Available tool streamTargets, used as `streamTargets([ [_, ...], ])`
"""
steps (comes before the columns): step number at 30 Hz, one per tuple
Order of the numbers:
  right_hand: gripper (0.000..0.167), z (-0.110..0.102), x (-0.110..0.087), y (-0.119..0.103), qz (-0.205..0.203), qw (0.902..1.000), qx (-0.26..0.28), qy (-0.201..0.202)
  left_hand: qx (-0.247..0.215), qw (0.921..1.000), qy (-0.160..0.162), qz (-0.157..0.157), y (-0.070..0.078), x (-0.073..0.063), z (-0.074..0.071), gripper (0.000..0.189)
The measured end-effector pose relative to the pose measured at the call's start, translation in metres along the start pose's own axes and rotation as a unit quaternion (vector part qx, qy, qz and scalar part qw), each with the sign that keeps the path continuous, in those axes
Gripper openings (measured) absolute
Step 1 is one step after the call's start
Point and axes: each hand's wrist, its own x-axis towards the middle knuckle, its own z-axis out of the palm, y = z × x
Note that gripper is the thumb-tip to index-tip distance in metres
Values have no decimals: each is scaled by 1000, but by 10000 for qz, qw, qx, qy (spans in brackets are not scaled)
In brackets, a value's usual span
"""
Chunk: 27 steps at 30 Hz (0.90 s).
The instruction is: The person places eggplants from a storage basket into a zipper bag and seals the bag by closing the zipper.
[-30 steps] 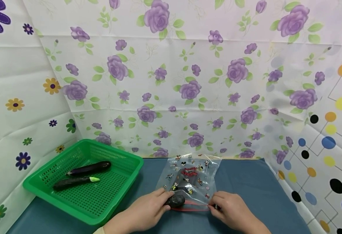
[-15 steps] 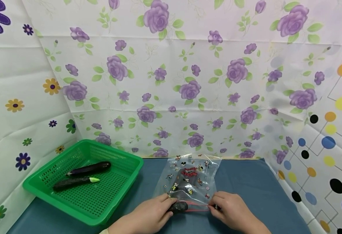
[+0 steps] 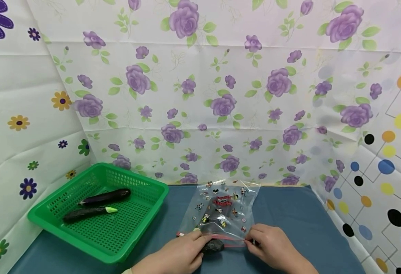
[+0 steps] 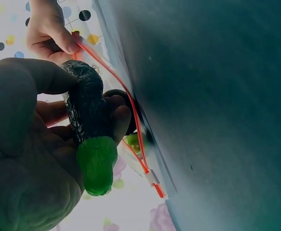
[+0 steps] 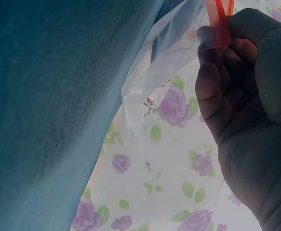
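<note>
My left hand (image 3: 179, 251) grips a dark, wrinkled eggplant (image 3: 214, 246) with a bright green stem end. In the left wrist view the thumb and fingers curl round this eggplant (image 4: 87, 106). Its tip lies at the mouth of a clear zip bag (image 3: 232, 228) printed with small cartoon figures. A dark shape shows through the bag; in the left wrist view, a second green stem end (image 4: 133, 142) appears behind the red zip strip. My right hand (image 3: 270, 243) pinches the right end of the bag's red zip strip (image 5: 219, 24).
Left of the bag stands a green perforated basket (image 3: 136, 249) with two dark eggplants (image 3: 107, 196) in it. A white slider (image 4: 152, 177) sits near one end of the zip. Patterned sheets surround the blue-covered table (image 3: 286, 209) at the back and sides.
My left hand has shifted right along the bag's mouth with the eggplant, uncovering the left end of the red zip. The right hand has stayed where it was.
</note>
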Motion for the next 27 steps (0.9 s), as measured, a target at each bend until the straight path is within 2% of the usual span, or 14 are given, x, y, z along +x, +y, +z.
streamTargets([
  [3, 24, 0, 0, 0, -9, 10000, -4, 6, 136, 9999, 2, 26, 2, 2, 1, 52],
  [10, 23, 0, 0, -1, -7, 10000, 3, 4, 92, 9996, -228, -125, 5, 5, 2, 54],
  [27, 24, 1, -2, 2, -32, 10000, 28, 21, 242, 9987, -453, 19, 4, 10, 5, 49],
])
